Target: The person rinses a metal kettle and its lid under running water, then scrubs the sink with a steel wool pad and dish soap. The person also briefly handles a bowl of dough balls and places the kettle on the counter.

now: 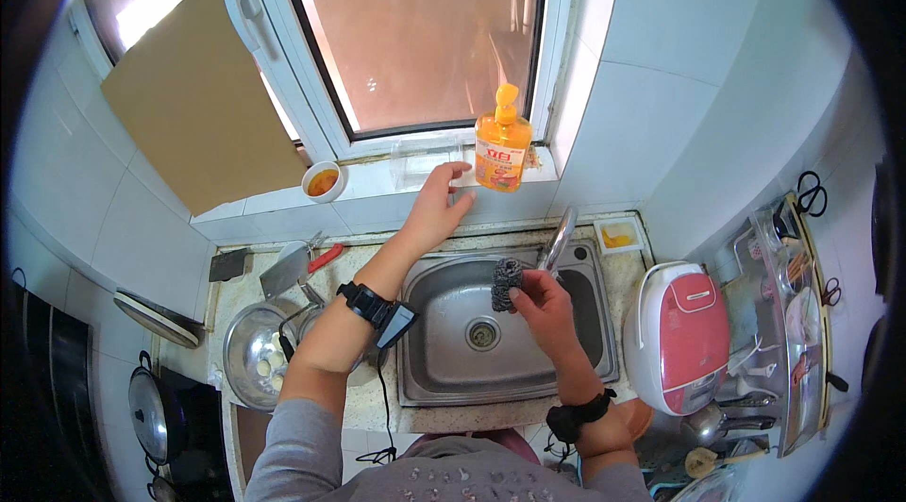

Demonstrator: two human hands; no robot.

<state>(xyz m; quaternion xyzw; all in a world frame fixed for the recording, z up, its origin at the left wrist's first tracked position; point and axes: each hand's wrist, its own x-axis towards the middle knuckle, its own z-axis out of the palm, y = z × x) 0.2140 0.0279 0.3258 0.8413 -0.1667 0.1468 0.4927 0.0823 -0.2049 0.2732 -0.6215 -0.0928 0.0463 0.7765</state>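
My left hand (440, 208) reaches up to the windowsill with thumb and fingers apart and nothing between them. Just right of its fingertips stands a bottle of orange dish soap (502, 148) with an orange cap and a printed label. A dark grey scrubbing pad (505, 284) is pinched between the thumb and fingers of my right hand (543, 307). That hand is over the stainless steel sink (439, 360), right of the drain (483, 334). Behind the pad rises the chrome faucet (560, 236).
On the sill sit a clear plastic container (417, 166) and a white bowl of orange-red sauce (323, 181). Left of the sink are a cleaver (284, 273) and a metal bowl (244, 360) holding several pale pieces. A pink-and-white rice cooker (679, 339) and a utensil rack (796, 332) stand right.
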